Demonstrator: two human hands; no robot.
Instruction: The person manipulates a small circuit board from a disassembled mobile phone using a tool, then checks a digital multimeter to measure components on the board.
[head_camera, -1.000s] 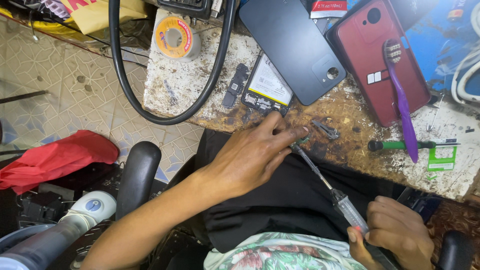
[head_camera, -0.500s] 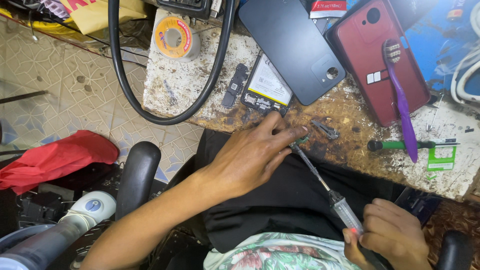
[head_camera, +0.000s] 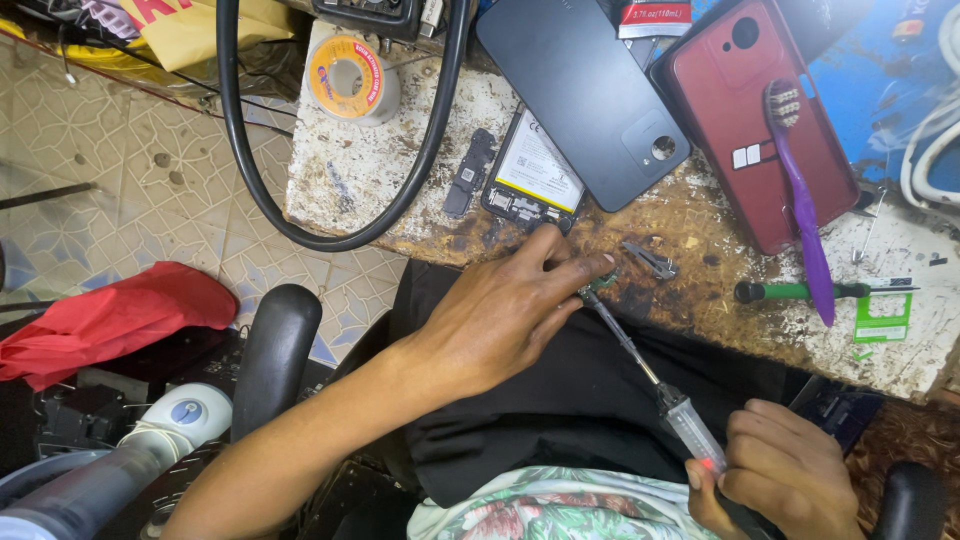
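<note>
My left hand (head_camera: 505, 310) reaches to the worn workbench edge (head_camera: 700, 330) and pinches a tiny green circuit part (head_camera: 602, 283) between thumb and forefinger. My right hand (head_camera: 775, 480) grips the clear handle of a soldering iron (head_camera: 650, 375), whose thin tip touches that small part. Just above lies an opened phone showing its battery (head_camera: 535, 175), partly under a dark grey back cover (head_camera: 585, 90). A small black component (head_camera: 468, 172) sits left of it. Metal tweezers (head_camera: 650, 260) lie right of my fingertips.
A red phone (head_camera: 765, 130) carries a purple toothbrush (head_camera: 805, 215). A green-handled screwdriver (head_camera: 795, 291), a solder reel (head_camera: 345, 78), a thick black cable loop (head_camera: 330, 235), a red cloth (head_camera: 110, 320) on the floor and a chair armrest (head_camera: 275, 350) are around.
My right hand has shifted slightly with the soldering iron; the left hand stays pinched on the small part at the bench edge.
</note>
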